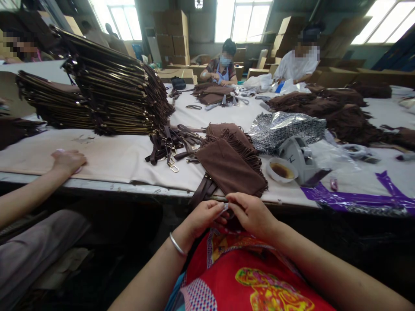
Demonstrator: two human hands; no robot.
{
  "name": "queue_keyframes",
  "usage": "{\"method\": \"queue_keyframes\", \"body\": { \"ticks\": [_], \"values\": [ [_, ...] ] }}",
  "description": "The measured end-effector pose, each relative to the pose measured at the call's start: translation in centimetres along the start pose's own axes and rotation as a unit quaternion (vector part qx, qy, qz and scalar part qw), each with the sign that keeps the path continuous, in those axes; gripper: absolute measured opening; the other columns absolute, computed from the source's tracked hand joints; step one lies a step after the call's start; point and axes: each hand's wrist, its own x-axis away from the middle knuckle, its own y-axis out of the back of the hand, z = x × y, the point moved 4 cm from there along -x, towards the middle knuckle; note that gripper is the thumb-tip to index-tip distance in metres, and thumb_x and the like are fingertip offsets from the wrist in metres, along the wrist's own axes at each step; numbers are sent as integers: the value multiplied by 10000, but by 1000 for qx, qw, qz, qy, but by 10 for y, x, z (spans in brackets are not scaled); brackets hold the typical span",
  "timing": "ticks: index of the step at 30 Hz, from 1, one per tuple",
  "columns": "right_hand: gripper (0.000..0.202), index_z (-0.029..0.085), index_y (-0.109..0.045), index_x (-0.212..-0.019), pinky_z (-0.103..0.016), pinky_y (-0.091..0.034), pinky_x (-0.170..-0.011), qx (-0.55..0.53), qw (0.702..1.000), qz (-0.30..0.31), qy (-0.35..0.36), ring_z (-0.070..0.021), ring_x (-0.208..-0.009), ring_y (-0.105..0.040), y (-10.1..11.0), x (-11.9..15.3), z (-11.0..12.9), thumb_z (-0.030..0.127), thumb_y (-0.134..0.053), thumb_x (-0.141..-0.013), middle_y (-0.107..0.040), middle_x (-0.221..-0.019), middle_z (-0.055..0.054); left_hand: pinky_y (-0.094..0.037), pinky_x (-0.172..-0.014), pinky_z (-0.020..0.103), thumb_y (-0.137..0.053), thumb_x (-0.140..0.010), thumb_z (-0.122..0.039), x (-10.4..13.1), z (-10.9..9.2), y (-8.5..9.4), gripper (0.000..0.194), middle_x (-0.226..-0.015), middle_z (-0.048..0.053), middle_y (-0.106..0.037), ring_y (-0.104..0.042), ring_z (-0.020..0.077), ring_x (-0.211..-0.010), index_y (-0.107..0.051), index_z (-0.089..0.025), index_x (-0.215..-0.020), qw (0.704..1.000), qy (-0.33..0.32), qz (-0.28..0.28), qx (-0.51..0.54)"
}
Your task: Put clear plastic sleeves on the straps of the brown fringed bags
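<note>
The person's hands meet at the front edge of the desk [110, 166]. The left hand [203, 217] is curled, thumb and fingers pinching a small pale piece [226, 207]. The right hand [254, 214] is partly closed, its fingertips against the same piece; whether it also grips cannot be told. The piece is located between both hands, just in front of the brown fringed pouches [231, 166]. Dark straps with metal clasps [168, 149] lie left of the pouches; a bowl of brown liquid [282, 169] stands to their right, beside a grey dispenser [296, 157].
</note>
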Motion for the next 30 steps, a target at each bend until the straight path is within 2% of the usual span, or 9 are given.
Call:
{"method": "queue_keyframes", "body": {
  "ticks": [4,7,9,12,15,19,25,27,30],
  "values": [
    [213,192,-651,-840,-247,-405,-460,-161,960,-13,-228,-119,-458,-518,-21,30,-37,340,-500,-865,-654,-656,-18,-437,-602,268,-597,-824,-448,-1,-5,-5,310,-728,54,-674,-584,147,-618,-658,-148,-770,965,-102,-70,-231],
    [242,171,-652,-811,-220,-313,-382,-275,913,-6,-301,-81,-382,-425,-42,44,-46,397,-571,-787,-620,-599,2,-366,-578,261,-513,-877,-393,-2,-10,-9,335,-614,13,-599,-519,134,-592,-590,-169,-641,923,-155,-93,-339],
    [291,168,-646,-840,-211,-266,-362,-350,882,-12,-316,-61,-365,-366,-54,46,-46,443,-606,-753,-591,-593,23,-325,-533,250,-501,-878,-400,-3,-7,-11,345,-573,-16,-518,-446,110,-542,-525,-174,-618,941,-129,-86,-302],
    [354,172,-615,-836,-202,-238,-369,-447,830,-37,-332,-54,-372,-326,-66,44,-46,514,-627,-748,-512,-538,57,-239,-438,217,-497,-863,-464,-2,6,-17,310,-561,-69,-399,-309,73,-449,-499,-184,-731,991,-14,-45,-126],
    [381,163,-595,-752,-203,-276,-410,-517,781,-66,-343,-67,-419,-366,-73,39,-51,539,-652,-742,-466,-492,58,-121,-393,193,-540,-822,-523,2,18,-24,336,-561,-100,-331,-189,46,-409,-491,-191,-821,998,62,-19,7],
    [361,148,-595,-682,-218,-344,-459,-586,729,-84,-345,-84,-486,-441,-77,34,-55,484,-728,-688,-542,-557,17,-82,-381,183,-589,-784,-553,3,25,-29,376,-543,-108,-315,-150,34,-402,-471,-197,-805,996,55,-27,68],
    [348,155,-573,-619,-229,-352,-442,-621,683,-106,-370,-92,-449,-447,-83,29,-61,404,-816,-613,-531,-497,26,-167,-377,171,-618,-757,-605,-2,32,-34,444,-529,-87,-369,-269,39,-401,-470,-187,-743,996,6,-84,30],
    [343,155,-579,-629,-222,-342,-435,-629,673,-112,-372,-87,-441,-447,-85,28,-64,361,-848,-575,-534,-492,35,-187,-381,167,-637,-749,-598,-2,34,-34,449,-528,-86,-371,-276,37,-405,-466,-184,-724,995,-10,-99,30],
    [337,137,-607,-641,-210,-332,-440,-630,685,-99,-352,-80,-460,-465,-86,26,-67,339,-866,-564,-568,-523,21,-140,-368,160,-632,-771,-571,-2,39,-33,413,-521,-101,-343,-211,32,-393,-470,-191,-769,993,14,-86,74]
  ]
}}
